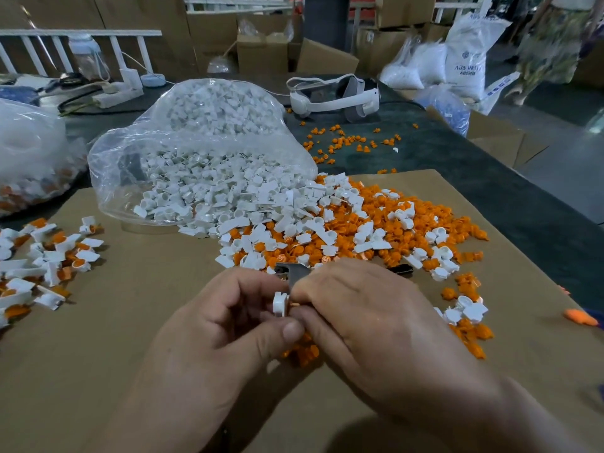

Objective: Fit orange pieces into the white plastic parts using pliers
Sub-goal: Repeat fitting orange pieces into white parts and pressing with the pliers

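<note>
My left hand [225,325] pinches a small white plastic part [280,303] between thumb and fingers at the centre of the view. My right hand [366,318] is closed around grey metal pliers [292,273], whose jaws stick up just above the white part. A sliver of an orange piece [294,303] shows between the white part and my right fingers. Behind the hands lies a mixed heap of loose orange pieces [343,220] and white parts [248,197] spilling from a clear plastic bag [202,138].
Everything sits on a brown cardboard sheet [130,338]. Assembled white-and-orange parts [42,263] lie at the left. A second bag [29,152] is at far left. A white headset [336,94] and scattered orange pieces [340,142] lie on the dark table behind. More orange pieces [470,335] sit at the right.
</note>
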`<state>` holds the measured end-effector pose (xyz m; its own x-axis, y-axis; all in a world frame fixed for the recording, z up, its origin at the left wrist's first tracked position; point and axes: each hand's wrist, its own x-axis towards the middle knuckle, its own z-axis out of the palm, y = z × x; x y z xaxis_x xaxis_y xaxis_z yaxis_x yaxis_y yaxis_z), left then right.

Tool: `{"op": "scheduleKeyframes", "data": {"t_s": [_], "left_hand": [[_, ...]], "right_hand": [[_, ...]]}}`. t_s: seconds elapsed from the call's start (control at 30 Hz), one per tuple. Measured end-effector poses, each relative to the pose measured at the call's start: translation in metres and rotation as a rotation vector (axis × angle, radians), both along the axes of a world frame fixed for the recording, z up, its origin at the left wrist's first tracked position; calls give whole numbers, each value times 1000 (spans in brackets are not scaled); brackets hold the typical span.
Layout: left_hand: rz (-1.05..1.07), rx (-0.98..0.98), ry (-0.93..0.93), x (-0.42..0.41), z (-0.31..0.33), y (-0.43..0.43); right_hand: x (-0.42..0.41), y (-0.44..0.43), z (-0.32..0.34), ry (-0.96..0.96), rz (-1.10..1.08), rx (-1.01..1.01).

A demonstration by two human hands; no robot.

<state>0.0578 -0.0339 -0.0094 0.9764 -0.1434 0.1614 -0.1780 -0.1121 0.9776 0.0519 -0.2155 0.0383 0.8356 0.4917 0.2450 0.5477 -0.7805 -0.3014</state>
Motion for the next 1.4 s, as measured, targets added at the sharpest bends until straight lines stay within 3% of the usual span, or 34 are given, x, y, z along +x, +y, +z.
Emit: {"op": "scheduleKeyframes", "data": {"t_s": [0.13,0.3,0.4,0.5,0.7,1.4], "left_hand": [[-39,85,-32,1,2,1],[-68,86,-36,0,0,3],[-10,242,-167,-2,3,2],[37,385,-358,-5,7,1],[-23,418,-514,-2,11,-4],[-54,590,-566,8,8,3]], "right_hand": [[1,-2,-6,-90,-6,-127],[0,-3,-3,-39,28,-103],[3,0,5,27,74,-89],[3,-4,3,122,94,55],[-1,-6,-3,76,69,110],[2,-6,-4,8,67,144]]}}
